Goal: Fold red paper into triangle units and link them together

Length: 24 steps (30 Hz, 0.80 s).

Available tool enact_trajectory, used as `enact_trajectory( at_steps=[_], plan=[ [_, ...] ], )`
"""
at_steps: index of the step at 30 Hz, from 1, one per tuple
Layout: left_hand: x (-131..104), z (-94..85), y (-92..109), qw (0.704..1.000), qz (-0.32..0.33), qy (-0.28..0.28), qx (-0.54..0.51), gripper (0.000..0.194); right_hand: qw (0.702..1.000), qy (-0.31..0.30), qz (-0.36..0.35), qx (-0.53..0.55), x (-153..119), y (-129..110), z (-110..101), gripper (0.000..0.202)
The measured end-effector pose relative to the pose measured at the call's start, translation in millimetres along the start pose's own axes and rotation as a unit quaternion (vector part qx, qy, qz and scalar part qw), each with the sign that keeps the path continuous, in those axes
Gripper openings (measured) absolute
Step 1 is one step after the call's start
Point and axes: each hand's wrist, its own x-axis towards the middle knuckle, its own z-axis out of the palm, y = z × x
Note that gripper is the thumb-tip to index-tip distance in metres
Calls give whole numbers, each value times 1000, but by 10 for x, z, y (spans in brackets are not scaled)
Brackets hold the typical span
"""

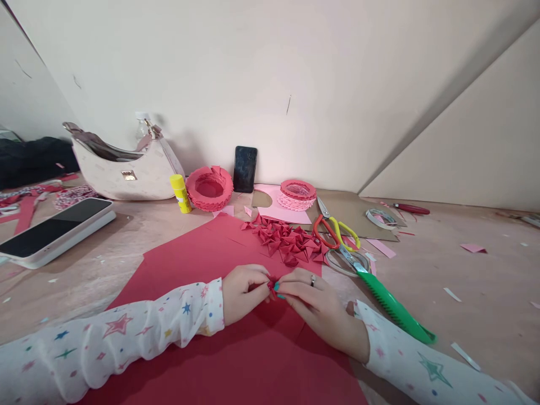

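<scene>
My left hand (247,289) and my right hand (318,304) meet over a large red paper sheet (219,360). Both are closed, fingertips pinching a small red paper piece (273,279) that is mostly covered by the fingers. A ring sits on one finger of the right hand. Just beyond the hands lies a pile of folded red paper pieces (291,239). To the right of the pile are scissors with red and yellow handles (327,230) and a green-handled cutter (388,304). Rolls of tape (333,264) lie partly under the cutter.
Against the wall stand a white handbag (126,180), a yellow glue stick (181,194), a red paper ring (210,189), a dark phone (245,169) and a pink-and-red paper ring (297,199). A white device with a black screen (59,228) lies left. Paper scraps (472,247) dot the right side.
</scene>
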Motion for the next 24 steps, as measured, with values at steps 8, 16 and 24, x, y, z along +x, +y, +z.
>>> enact_trajectory(
  at_steps=[8,16,24],
  plan=[
    [14,-7,-20,983,-60,3,-176,24,994,15,-67,-84,-24,15,2,23],
    [-19,0,-21,992,-94,12,-86,32,997,56,18,-58,31,-41,-68,18],
    [-3,14,-14,979,-143,30,-141,30,992,44,115,8,51,16,-16,16]
  ],
)
